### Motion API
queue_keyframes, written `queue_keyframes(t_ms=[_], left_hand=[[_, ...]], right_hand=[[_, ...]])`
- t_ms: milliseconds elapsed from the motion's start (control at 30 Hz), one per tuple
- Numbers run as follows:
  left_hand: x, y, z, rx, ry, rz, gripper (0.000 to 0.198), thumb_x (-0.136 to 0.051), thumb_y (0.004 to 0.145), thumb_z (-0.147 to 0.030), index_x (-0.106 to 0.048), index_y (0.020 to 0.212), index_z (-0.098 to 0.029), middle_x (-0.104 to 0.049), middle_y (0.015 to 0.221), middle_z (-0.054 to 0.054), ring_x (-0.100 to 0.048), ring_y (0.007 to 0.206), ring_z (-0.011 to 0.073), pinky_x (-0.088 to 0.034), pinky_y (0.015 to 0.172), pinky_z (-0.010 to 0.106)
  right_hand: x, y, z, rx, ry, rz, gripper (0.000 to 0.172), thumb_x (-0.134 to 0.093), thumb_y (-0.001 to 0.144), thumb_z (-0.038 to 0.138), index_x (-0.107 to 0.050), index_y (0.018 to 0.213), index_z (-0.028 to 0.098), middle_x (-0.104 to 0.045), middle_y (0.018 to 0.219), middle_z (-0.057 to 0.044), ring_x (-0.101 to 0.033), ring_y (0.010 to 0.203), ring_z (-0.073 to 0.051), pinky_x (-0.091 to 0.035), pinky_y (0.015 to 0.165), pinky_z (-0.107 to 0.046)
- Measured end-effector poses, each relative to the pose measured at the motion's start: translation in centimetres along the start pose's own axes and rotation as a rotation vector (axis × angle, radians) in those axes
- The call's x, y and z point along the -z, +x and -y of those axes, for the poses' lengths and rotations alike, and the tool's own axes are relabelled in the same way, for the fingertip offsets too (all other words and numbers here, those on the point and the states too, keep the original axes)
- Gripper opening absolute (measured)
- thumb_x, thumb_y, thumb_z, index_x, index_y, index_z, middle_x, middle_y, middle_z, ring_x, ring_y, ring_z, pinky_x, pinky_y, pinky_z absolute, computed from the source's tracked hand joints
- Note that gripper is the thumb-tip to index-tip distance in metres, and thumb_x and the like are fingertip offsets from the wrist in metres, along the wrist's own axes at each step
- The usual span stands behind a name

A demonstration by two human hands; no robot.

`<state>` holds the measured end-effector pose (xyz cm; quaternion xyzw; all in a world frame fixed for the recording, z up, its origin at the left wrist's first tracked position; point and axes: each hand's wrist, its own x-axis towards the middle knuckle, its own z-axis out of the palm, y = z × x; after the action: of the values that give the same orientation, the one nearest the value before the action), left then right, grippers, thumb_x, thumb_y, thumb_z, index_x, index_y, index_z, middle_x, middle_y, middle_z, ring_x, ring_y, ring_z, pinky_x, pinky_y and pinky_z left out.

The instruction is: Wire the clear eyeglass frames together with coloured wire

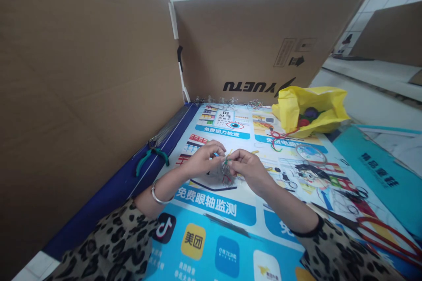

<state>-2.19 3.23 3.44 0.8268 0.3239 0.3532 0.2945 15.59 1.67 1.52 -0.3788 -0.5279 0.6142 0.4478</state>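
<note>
Over the middle of the printed sheet, my two hands meet at a small wire piece [227, 177] with green and red strands in it. My left hand [205, 159] has its thumb and fingers pinched at the piece's top from the left. From the other side, my right hand [248, 167] pinches the same green top between thumb and forefinger. The greyish, see-through lower part hangs below the fingertips, touches of red in it. Its exact shape is too blurred to make out.
Teal-handled pliers [151, 158] lie at the left. Red-handled scissors [372, 228] and small dark scissors [358, 194] lie right. A yellow bag [316, 101] holds yarn balls; red cord [280, 135] trails from it. Wire pieces [231, 101] line the back. Cardboard walls [257, 44] stand behind and left.
</note>
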Motion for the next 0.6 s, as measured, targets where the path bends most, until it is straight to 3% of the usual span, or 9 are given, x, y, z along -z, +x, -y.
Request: queue_keyframes(t_ms=[133, 600], left_hand=[[0.02, 0.0, 0.11, 0.025, -0.06, 0.042, 0.011, -0.054, 0.081, -0.023, -0.057, 0.073, -0.016, -0.06, 0.092, 0.005, -0.053, 0.094, 0.0152, -0.039, 0.088, 0.032], [-0.1, 0.04, 0.44, -0.014, -0.006, 0.036, 0.005, -0.055, 0.079, -0.018, -0.059, 0.076, -0.016, -0.061, 0.086, 0.003, -0.055, 0.088, 0.0139, -0.041, 0.084, 0.03]], right_hand=[[0.04, -0.03, -0.08, 0.004, 0.001, -0.002, 0.015, -0.068, 0.066, 0.024, -0.057, 0.071, 0.016, -0.055, 0.049, 0.005, -0.049, 0.045, -0.008, -0.037, 0.048, -0.023], [0.2, -0.11, 0.03, -0.051, 0.043, 0.031, 0.019, -0.069, 0.066, 0.029, -0.058, 0.074, 0.015, -0.058, 0.051, 0.003, -0.05, 0.047, -0.009, -0.037, 0.051, -0.023]])
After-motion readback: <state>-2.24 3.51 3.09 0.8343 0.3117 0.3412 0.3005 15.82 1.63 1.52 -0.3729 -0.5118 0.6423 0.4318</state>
